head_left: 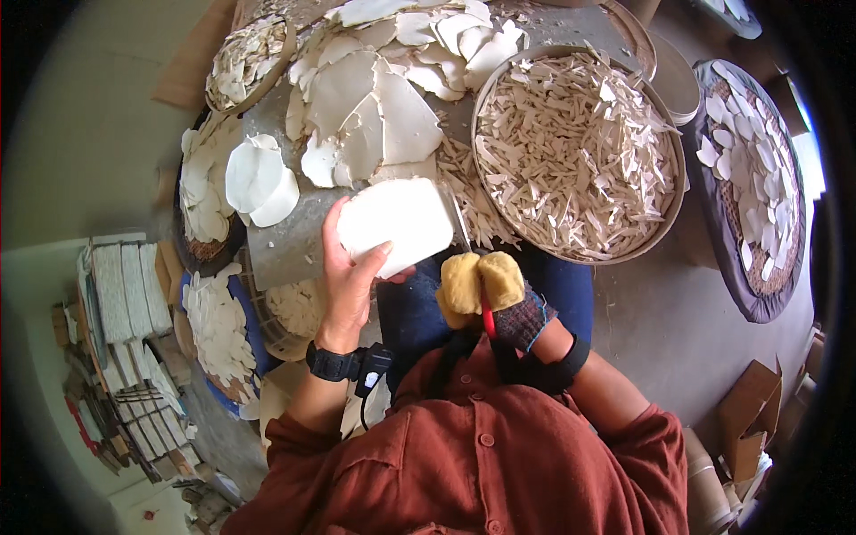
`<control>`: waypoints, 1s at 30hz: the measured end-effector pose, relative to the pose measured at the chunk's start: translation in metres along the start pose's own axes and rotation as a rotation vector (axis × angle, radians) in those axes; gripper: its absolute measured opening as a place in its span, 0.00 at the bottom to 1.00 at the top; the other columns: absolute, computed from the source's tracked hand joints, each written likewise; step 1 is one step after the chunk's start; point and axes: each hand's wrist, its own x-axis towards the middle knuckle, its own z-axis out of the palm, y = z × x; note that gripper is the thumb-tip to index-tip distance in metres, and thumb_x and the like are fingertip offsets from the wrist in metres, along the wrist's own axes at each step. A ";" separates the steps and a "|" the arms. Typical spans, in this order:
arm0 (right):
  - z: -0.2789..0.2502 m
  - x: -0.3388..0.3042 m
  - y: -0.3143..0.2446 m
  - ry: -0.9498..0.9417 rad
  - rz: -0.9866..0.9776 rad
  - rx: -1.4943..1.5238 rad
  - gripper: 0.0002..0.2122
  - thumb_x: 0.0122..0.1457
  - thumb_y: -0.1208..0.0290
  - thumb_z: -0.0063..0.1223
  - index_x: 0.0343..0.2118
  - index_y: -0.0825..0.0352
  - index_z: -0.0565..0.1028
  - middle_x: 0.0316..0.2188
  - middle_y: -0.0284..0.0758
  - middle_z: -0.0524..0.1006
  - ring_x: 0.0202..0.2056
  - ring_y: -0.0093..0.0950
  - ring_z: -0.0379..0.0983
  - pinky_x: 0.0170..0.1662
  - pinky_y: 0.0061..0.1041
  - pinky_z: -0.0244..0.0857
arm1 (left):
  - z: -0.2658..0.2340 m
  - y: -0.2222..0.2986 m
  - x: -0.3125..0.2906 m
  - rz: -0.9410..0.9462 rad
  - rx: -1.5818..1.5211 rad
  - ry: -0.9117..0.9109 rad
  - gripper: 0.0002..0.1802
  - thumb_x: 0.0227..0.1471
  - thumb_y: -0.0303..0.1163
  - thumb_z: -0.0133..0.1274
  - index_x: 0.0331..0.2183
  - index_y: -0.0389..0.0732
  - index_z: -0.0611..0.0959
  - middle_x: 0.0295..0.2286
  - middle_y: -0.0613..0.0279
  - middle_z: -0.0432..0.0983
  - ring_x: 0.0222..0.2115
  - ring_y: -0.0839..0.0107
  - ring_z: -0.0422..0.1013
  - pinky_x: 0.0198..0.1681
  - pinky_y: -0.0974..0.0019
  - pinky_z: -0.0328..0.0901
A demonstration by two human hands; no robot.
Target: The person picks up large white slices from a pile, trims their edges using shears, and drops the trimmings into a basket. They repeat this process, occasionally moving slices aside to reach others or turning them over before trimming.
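My left hand (pixel 355 267) grips a white, rounded flat piece (pixel 397 223), thumb on top and fingers beneath. It is overexposed, so I cannot tell whether it is one layer or several. My right hand (pixel 513 312) wears a dark knit glove under thick yellow padding (pixel 481 281). That hand is closed round red-handled scissors (pixel 489 319), whose grey blade (pixel 460 221) stands along the piece's right edge. Ahead lies a pile of large cream-white sheets (pixel 357 111). A small stack of rounded white pieces (pixel 260 183) sits left of my left hand.
A big round tray (pixel 679 192) heaped with narrow offcuts stands right of the pile, on the grey table (pixel 283 236). Trays of flat pieces stand at the left (pixel 214 245) and far right (pixel 749 308). White bundles (pixel 134 294) are stacked at far left; a cardboard box (pixel 747 419) lies lower right.
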 end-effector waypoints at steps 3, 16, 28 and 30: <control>-0.002 -0.001 0.002 0.044 0.018 0.036 0.15 0.57 0.69 0.47 0.43 0.73 0.68 0.42 0.41 0.72 0.43 0.31 0.71 0.48 0.31 0.65 | -0.006 0.002 0.003 0.039 0.026 -0.059 0.39 0.45 0.25 0.51 0.56 0.44 0.51 0.43 0.52 0.66 0.34 0.63 0.72 0.26 0.68 0.72; 0.004 0.000 -0.011 -0.051 -0.175 -0.578 0.11 0.55 0.70 0.50 0.39 0.69 0.72 0.35 0.36 0.76 0.38 0.24 0.73 0.42 0.24 0.67 | 0.016 -0.017 0.005 0.171 -0.044 0.291 0.33 0.48 0.23 0.49 0.55 0.41 0.55 0.45 0.53 0.63 0.39 0.64 0.70 0.33 0.63 0.72; 0.020 -0.004 -0.023 0.022 0.014 -0.181 0.13 0.47 0.62 0.56 0.35 0.62 0.73 0.33 0.35 0.76 0.36 0.33 0.72 0.41 0.26 0.67 | -0.005 -0.039 0.021 0.330 0.051 0.254 0.36 0.46 0.19 0.51 0.54 0.36 0.53 0.48 0.54 0.60 0.47 0.66 0.62 0.48 0.67 0.62; 0.022 -0.005 -0.031 0.011 0.056 -0.147 0.15 0.45 0.62 0.58 0.35 0.62 0.73 0.33 0.35 0.76 0.36 0.33 0.72 0.41 0.27 0.67 | -0.005 -0.041 0.025 0.289 0.093 0.298 0.37 0.45 0.23 0.54 0.53 0.33 0.53 0.47 0.53 0.59 0.48 0.66 0.58 0.51 0.66 0.57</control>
